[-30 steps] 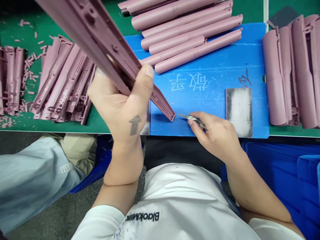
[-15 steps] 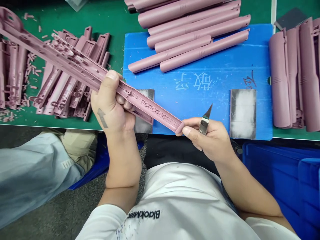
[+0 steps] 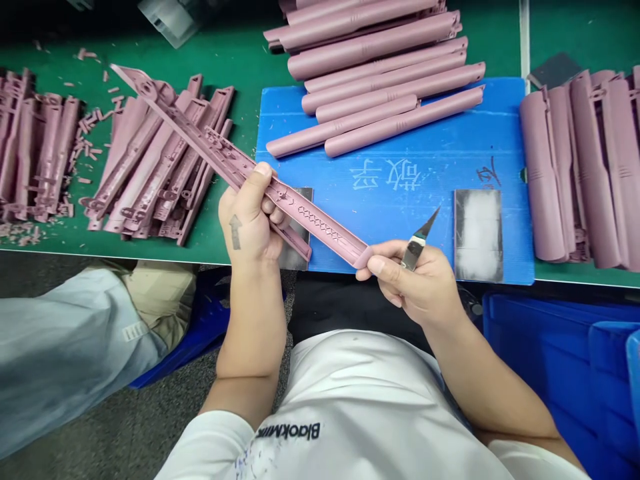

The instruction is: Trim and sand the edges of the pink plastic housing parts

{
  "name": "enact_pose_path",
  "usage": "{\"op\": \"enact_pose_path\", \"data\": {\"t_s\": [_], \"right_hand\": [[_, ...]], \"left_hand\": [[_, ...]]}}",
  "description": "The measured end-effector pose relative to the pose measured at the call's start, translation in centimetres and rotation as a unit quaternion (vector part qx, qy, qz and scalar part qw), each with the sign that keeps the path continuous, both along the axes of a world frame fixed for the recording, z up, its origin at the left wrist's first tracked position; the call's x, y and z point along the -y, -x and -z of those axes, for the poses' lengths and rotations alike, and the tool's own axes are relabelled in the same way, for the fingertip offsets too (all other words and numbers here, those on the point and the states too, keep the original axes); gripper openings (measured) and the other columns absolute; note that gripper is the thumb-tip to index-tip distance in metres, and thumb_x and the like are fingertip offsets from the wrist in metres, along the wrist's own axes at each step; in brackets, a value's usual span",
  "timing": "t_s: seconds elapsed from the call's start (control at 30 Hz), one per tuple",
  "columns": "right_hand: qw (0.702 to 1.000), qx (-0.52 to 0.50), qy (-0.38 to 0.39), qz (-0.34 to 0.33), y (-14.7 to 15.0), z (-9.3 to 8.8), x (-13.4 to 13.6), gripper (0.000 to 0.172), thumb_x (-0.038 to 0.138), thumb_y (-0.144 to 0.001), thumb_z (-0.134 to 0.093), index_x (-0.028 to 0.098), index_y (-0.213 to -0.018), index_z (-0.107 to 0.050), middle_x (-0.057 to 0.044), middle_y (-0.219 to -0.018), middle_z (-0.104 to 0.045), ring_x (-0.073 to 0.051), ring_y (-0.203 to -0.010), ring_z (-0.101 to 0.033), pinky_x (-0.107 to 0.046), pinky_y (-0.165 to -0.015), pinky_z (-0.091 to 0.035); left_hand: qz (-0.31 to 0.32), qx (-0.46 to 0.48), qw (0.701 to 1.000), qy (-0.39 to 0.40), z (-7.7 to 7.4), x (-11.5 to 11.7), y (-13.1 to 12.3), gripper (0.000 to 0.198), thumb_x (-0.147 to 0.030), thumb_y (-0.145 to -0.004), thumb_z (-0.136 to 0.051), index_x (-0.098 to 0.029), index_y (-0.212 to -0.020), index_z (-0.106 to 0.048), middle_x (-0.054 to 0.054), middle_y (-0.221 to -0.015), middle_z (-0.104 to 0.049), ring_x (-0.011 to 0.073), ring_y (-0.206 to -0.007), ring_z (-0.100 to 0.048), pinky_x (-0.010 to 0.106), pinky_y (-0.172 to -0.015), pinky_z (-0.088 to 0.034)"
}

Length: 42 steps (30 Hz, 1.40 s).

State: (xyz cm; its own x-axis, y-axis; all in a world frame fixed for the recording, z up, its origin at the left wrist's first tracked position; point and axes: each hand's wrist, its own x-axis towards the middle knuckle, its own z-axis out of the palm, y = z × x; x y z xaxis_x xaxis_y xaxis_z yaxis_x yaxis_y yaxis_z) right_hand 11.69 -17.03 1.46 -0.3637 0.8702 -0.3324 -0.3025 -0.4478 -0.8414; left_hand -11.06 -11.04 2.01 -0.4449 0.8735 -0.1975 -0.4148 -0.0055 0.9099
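Note:
My left hand (image 3: 251, 223) is closed around the middle of a long pink plastic shell (image 3: 323, 228), its ribbed hollow inside facing up. The shell slants from upper left to lower right. Beneath it, a second pink piece (image 3: 296, 244) sticks out past my left fingers; how it is held is partly hidden. With thumb and fingers, my right hand (image 3: 425, 283) pinches the shell's rounded near end. The same hand keeps a craft knife (image 3: 414, 251) tucked between its fingers, the pointed blade aimed up and right, away from the shell.
Pink shells (image 3: 400, 127) lie stacked on a blue board (image 3: 390, 213), with a worn grey pad (image 3: 477, 233) at its right. More shells (image 3: 550, 173) stand at right; open pieces (image 3: 135, 180) and scraps (image 3: 90, 123) lie left. Another person's sleeve (image 3: 75, 347) is at lower left.
The view has shifted, showing more of the table's far side. The shell's far end has swung right and down in the picture, with my left hand moving right. Both grips are unchanged.

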Motion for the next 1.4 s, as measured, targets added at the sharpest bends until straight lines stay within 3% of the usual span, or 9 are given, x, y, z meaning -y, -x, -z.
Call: {"op": "enact_pose_path", "data": {"t_s": [0.23, 0.6, 0.8, 1.0, 1.23, 1.4], "right_hand": [[1.0, -0.015, 0.012, 0.004, 0.1, -0.2, 0.1, 0.031, 0.046, -0.085, -0.089, 0.018, -0.094, -0.082, -0.006, -0.079, -0.081, -0.004, -0.038, -0.038, -0.021, -0.031, -0.026], [0.999, -0.035, 0.0, 0.03, 1.4, -0.7, 0.3, 0.033, 0.047, -0.088, -0.084, 0.023, -0.089, -0.061, 0.002, -0.072, -0.077, -0.004, -0.036, -0.038, -0.018, -0.033, -0.032], [0.998, -0.051, -0.007, 0.024, 1.5, -2.0, 0.2, 0.03, 0.042, -0.087, -0.085, 0.022, -0.091, -0.064, -0.001, -0.078, -0.08, -0.004, -0.036, -0.04, -0.019, -0.033, -0.033], [0.996, -0.082, -0.029, 0.018, 1.9, -3.5, -0.5, 0.029, 0.041, -0.086, -0.086, 0.02, -0.093, -0.067, -0.006, -0.084, -0.083, -0.003, -0.036, -0.039, -0.019, -0.033, -0.035], [0.995, -0.091, -0.038, 0.01, 1.8, -3.4, -0.6, 0.031, 0.043, -0.086, -0.088, 0.02, -0.096, -0.069, -0.005, -0.085, -0.083, -0.003, -0.037, -0.039, -0.018, -0.033, -0.034], [0.995, -0.095, -0.043, 0.007, 1.5, -3.3, -0.6, 0.03, 0.042, -0.086, -0.089, 0.019, -0.098, -0.073, -0.006, -0.087, -0.082, -0.003, -0.038, -0.039, -0.018, -0.033, -0.035]], "left_hand": [[0.009, 0.004, 1.0, -0.001, 0.5, -0.2, -0.3, 0.031, -0.024, -0.092, -0.077, -0.017, -0.07, -0.057, -0.007, -0.051, -0.037, 0.0022, -0.04, -0.031, 0.019, -0.037, -0.02], [-0.001, 0.027, 1.0, -0.004, 0.0, 0.1, -1.1, 0.026, -0.029, -0.086, -0.085, -0.017, -0.074, -0.065, -0.007, -0.053, -0.038, 0.0026, -0.042, -0.035, 0.015, -0.037, -0.028], [0.011, 0.077, 0.997, 0.009, 0.3, -0.1, -1.1, 0.035, -0.033, -0.078, -0.092, -0.017, -0.073, -0.061, -0.01, -0.052, -0.034, 0.0024, -0.038, -0.034, 0.016, -0.035, -0.027], [0.047, 0.139, 0.989, 0.018, 0.2, -0.3, -1.0, 0.041, -0.032, -0.083, -0.088, -0.017, -0.068, -0.052, -0.009, -0.052, -0.036, 0.0021, -0.038, -0.036, 0.015, -0.034, -0.027], [0.048, 0.151, 0.987, 0.031, -0.1, -0.4, -1.3, 0.035, -0.03, -0.08, -0.091, -0.017, -0.075, -0.058, -0.01, -0.052, -0.04, 0.0016, -0.036, -0.037, 0.013, -0.033, -0.027], [0.049, 0.152, 0.986, 0.038, 0.0, -0.3, -1.5, 0.043, -0.031, -0.079, -0.091, -0.017, -0.07, -0.051, -0.011, -0.052, -0.04, 0.0011, -0.037, -0.037, 0.013, -0.033, -0.027]]}}
